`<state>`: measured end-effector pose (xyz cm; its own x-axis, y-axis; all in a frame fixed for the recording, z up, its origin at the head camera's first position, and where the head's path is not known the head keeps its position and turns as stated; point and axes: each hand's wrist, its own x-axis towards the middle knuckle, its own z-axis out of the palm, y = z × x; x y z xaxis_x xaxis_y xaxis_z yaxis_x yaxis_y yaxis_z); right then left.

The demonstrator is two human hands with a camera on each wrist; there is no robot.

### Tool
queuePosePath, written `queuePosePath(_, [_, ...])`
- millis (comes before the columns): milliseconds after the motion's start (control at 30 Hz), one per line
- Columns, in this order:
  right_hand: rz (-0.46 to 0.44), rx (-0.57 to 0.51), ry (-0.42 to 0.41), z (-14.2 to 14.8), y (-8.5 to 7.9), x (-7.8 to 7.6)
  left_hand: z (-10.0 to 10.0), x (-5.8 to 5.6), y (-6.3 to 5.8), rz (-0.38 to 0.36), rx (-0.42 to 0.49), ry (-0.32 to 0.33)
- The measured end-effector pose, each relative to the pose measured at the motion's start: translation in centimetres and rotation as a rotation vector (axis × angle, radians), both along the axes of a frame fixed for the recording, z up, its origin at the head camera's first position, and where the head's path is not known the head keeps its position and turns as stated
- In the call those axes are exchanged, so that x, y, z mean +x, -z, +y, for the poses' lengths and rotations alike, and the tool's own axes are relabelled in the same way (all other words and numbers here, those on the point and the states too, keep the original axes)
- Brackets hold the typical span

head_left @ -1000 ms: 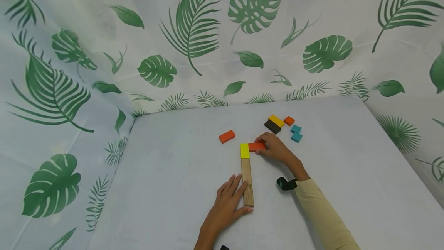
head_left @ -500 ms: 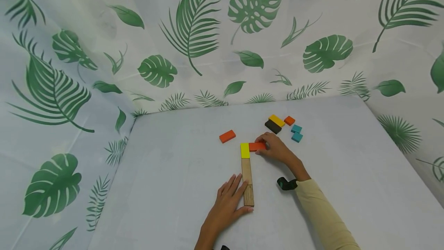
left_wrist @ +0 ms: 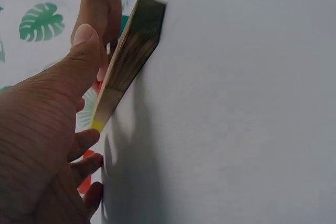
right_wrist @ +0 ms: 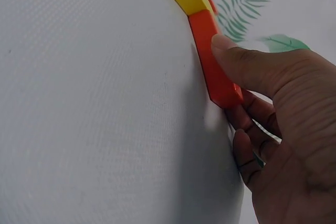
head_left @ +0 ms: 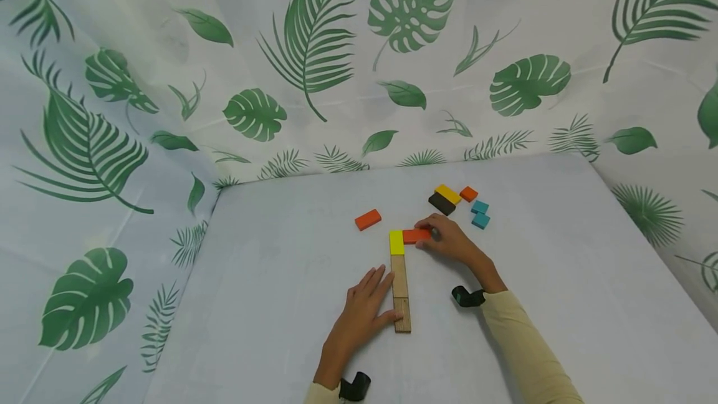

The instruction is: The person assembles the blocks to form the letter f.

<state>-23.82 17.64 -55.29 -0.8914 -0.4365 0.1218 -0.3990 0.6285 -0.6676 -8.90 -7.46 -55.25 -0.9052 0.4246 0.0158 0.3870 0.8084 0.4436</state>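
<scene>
Two plain wooden blocks, the far one [head_left: 400, 282] and the near one [head_left: 403, 324], lie end to end in a line, with a bright yellow block [head_left: 396, 243] at the far end. A red-orange block [head_left: 411, 237] juts right from the yellow one, forming a corner. My right hand [head_left: 451, 242] pinches its outer end between thumb and fingers; the right wrist view shows the thumb along the red-orange block's [right_wrist: 206, 45] side. My left hand [head_left: 361, 307] lies left of the wooden blocks with fingers extended, its thumb reaching over the near one.
Another red-orange block [head_left: 368, 219] lies beyond the corner to the left. Farther back right sit a dark block [head_left: 442, 204], a yellow-orange block [head_left: 448, 194], a small orange block [head_left: 469, 193] and small blue blocks [head_left: 480, 221]. A leaf-print curtain [head_left: 336, 80] borders the white table [head_left: 269, 279].
My left hand has slid slightly away and to the left, its thumb moving from the near end onto the near wooden block. The right hand stays on the red-orange block, its fingers shifting slightly.
</scene>
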Motion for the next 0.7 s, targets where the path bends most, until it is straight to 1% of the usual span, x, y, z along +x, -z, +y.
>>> queuePosePath(100, [0.003,-0.014,-0.010,0.1,0.1,0.1,-0.1,-1.2,-0.1,-0.010,-0.004,-0.006])
queuePosePath(167, [0.003,-0.022,-0.013,0.1,0.0,0.1,-0.1,-1.8,0.0,-0.012,-0.011,0.002])
queuePosePath(333, [0.014,-0.032,-0.015,0.2,0.0,0.0,0.1,-2.9,0.1,-0.006,-0.016,0.025])
queuePosePath(500, [0.009,-0.041,-0.009,0.2,0.1,0.0,0.4,-3.7,0.4,-0.007,-0.035,0.036])
queuePosePath(700, [0.003,-0.038,-0.004,0.2,0.3,-0.1,0.6,-4.1,0.5,-0.016,-0.047,0.047])
